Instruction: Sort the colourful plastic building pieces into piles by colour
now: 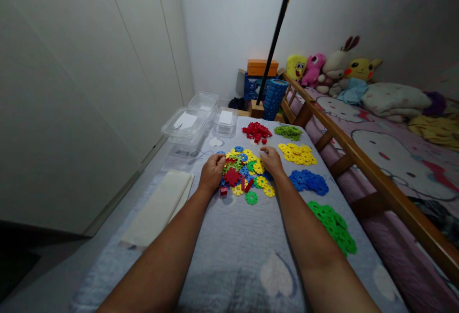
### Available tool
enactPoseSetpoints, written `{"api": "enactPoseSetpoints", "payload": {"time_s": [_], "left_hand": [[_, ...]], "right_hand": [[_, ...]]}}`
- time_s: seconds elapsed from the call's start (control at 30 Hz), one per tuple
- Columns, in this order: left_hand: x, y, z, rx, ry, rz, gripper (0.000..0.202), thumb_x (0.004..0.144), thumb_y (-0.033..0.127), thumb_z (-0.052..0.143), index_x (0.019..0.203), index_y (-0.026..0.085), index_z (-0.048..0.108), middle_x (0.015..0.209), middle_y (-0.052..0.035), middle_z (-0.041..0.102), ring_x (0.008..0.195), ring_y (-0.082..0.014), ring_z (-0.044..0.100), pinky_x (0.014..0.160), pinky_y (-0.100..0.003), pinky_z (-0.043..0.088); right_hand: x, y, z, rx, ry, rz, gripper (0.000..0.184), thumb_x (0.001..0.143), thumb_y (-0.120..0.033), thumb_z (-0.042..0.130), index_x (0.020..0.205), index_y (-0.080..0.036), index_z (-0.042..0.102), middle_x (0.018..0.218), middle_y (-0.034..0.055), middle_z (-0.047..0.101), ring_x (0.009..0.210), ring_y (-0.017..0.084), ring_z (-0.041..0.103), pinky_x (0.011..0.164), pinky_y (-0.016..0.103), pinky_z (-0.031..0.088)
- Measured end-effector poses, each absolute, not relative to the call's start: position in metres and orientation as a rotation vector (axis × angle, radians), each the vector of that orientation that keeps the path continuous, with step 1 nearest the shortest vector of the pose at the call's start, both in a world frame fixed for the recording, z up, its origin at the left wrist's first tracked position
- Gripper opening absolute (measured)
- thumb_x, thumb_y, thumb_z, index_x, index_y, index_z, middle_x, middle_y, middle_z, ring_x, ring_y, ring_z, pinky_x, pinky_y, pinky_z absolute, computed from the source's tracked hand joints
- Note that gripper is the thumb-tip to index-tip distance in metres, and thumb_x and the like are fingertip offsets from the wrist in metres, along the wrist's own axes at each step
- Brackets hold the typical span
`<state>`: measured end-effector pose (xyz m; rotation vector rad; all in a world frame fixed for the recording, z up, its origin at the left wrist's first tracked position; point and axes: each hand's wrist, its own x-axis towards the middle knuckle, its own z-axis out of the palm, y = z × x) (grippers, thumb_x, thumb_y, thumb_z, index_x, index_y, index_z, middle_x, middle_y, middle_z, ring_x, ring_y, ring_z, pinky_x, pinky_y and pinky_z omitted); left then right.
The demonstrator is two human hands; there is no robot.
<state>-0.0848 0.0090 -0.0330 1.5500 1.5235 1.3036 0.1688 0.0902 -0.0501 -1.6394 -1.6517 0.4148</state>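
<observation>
A mixed pile of flat notched plastic discs in yellow, blue and green lies on the cloth between my hands, with a red gear-shaped piece, red sticks and lime-green pieces among them. My left hand is at the pile's left edge, its fingers curled together; whatever they pinch is hidden. At the right edge of the pile, my right hand has its fingers bent and slightly apart over yellow discs, with nothing visible held. A small red block sits just in front of my left hand.
Sorted piles line the right: red pieces, lime-green pieces, yellow discs, blue discs, green discs. Clear plastic boxes stand back left. Folded cream cloth lies left. A wooden bed rail borders the right.
</observation>
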Motion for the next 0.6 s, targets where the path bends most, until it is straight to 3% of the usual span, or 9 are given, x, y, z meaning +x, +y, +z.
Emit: {"api": "enactPoseSetpoints", "payload": {"time_s": [0.23, 0.43, 0.6], "left_hand": [[-0.085, 0.011, -0.033, 1.544, 1.527, 1.319, 0.036, 0.094, 0.046, 0.047, 0.099, 0.02, 0.071, 0.102, -0.0078, 0.073, 0.1, -0.0243, 0.066, 0.096, -0.038, 0.049], [-0.086, 0.011, -0.033, 1.521, 1.517, 1.351, 0.039, 0.096, 0.048, 0.043, 0.097, 0.021, 0.07, 0.101, -0.0078, 0.073, 0.1, -0.024, 0.066, 0.096, -0.038, 0.05], [-0.086, 0.011, -0.034, 1.484, 1.502, 1.362, 0.04, 0.097, 0.049, 0.041, 0.098, 0.02, 0.07, 0.105, -0.009, 0.073, 0.102, -0.0241, 0.066, 0.098, -0.039, 0.05]], "right_hand": [[0.161, 0.076, -0.033, -1.553, -1.682, 0.497, 0.02, 0.077, -0.021, 0.059, 0.092, -0.019, 0.073, 0.101, 0.0061, 0.072, 0.099, 0.022, 0.064, 0.097, 0.037, 0.048], [0.128, 0.046, 0.011, -1.312, -2.298, 0.691, 0.005, 0.08, -0.022, 0.071, 0.083, -0.018, 0.073, 0.089, 0.0033, 0.071, 0.087, 0.018, 0.063, 0.082, 0.029, 0.046], [0.099, 0.024, 0.019, -1.445, -2.568, 0.423, 0.025, 0.078, -0.035, 0.082, 0.093, -0.017, 0.073, 0.096, 0.0083, 0.072, 0.089, 0.022, 0.062, 0.078, 0.031, 0.042]]}}
